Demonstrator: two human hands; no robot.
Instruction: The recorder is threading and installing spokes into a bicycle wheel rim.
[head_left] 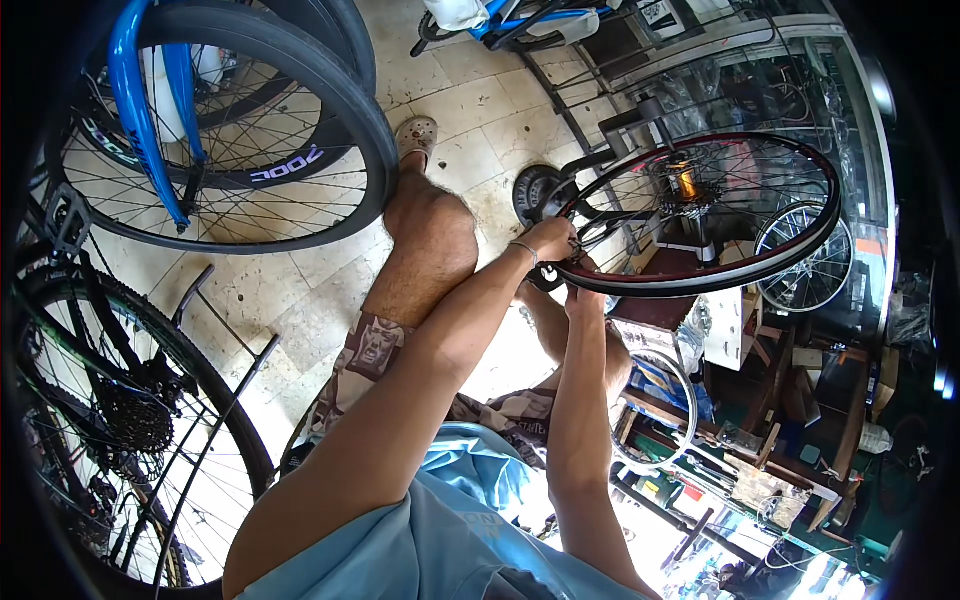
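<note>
A bare bicycle wheel [745, 283] with a black, red and silver rim and no tyre is held at its axle in a wheel truing stand [612, 125]. Its hub [686, 182] is orange, with a cassette beside it. At the rim's near left edge, my left hand [551, 241] has its fingers curled against the spokes and rim; what it pinches is too small to make out. Just below, my right hand [584, 298] reaches up under the same stretch of rim, its fingers mostly hidden by it.
To the left stand a blue-forked bicycle [140, 120] with large black tyres and another bicycle's rear wheel [225, 420]. A glass display case [800, 90] lines the right. Behind the truing stand is a small spoked wheel [845, 250]; a cluttered wooden rack [790, 480] stands lower right.
</note>
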